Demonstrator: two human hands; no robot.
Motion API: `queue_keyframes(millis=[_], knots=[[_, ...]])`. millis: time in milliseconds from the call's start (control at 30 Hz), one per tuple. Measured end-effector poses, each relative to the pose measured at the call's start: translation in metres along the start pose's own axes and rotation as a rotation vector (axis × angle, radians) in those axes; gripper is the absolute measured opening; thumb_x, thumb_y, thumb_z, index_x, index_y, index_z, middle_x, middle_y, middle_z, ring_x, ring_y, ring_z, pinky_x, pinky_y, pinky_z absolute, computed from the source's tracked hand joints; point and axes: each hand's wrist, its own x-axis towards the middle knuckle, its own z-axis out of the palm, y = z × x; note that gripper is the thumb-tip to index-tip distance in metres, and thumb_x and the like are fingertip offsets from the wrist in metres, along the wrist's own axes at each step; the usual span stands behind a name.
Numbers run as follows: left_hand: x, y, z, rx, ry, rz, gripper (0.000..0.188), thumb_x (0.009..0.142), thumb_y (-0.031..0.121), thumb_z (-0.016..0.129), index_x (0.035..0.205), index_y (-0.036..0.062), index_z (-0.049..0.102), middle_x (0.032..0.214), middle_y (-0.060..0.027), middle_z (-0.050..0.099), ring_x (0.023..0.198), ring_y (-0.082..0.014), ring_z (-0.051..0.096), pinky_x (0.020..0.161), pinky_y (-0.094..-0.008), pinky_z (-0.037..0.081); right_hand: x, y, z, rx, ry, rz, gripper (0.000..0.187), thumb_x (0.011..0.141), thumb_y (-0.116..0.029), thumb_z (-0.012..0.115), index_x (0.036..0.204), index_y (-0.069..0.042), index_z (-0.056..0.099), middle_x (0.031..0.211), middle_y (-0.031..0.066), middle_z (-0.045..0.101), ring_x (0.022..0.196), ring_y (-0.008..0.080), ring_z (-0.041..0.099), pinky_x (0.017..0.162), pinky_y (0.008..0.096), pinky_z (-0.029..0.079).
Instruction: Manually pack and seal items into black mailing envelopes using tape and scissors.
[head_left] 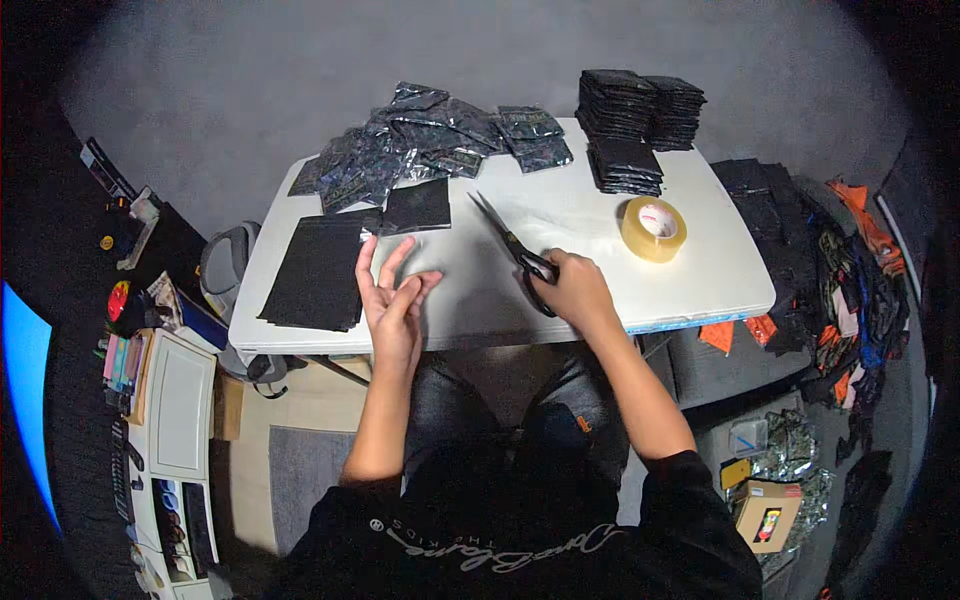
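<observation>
My right hand is closed around the black handles of a pair of scissors, low over the right-centre of the table. Their dark blades point up and to the left, away from me. My left hand is raised near the front edge with its fingers apart, and nothing shows in it. Just left of that hand lies a stack of flat black sheets. A smaller black square packet rests beyond the fingertips, beside the stack's far corner.
Glossy black packets are heaped at the white table's far left. Neat piles of black packets stand far right, behind a roll of clear tape. Clothes lie right of the table; a white cabinet stands at left.
</observation>
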Motion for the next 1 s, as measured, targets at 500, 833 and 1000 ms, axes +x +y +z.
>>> queue_keyframes(millis=[500,833,1000], knots=[[-0.012,0.001,0.076,-0.142,-0.190,-0.184,0.095,0.090,0.008,0.057,0.166,0.0158,0.001,0.163,-0.0298,0.031,0.126,-0.0445,0.062,0.112,-0.0544,0.047,-0.018,0.008,-0.007,-0.063,0.079,-0.083,0.036,0.079,-0.024,0.086,0.102,0.001,0.075,0.111,0.0212,0.069,0.097,0.0399,0.070,0.088,0.0445,0.058],[-0.036,-0.050,0.107,-0.182,-0.305,-0.234,0.101,0.092,0.010,0.068,0.164,0.0144,-0.002,0.161,-0.0265,0.034,0.123,-0.0400,0.065,0.108,-0.0496,0.053,-0.095,0.006,0.002,1.426,0.276,0.126,0.031,0.094,0.008,0.069,0.123,0.002,0.059,0.116,0.0087,0.070,0.106,0.0163,0.070,0.091,0.0278,0.058],[-0.051,-0.065,0.118,-0.150,-0.342,-0.236,0.098,0.094,0.022,0.073,0.164,0.0151,0.003,0.160,-0.0251,0.036,0.120,-0.0438,0.066,0.107,-0.0516,0.054,-0.096,0.013,0.009,1.487,0.437,0.246,0.020,0.100,0.005,0.063,0.120,0.002,0.062,0.110,0.0075,0.072,0.100,0.0142,0.070,0.089,0.0263,0.057]])
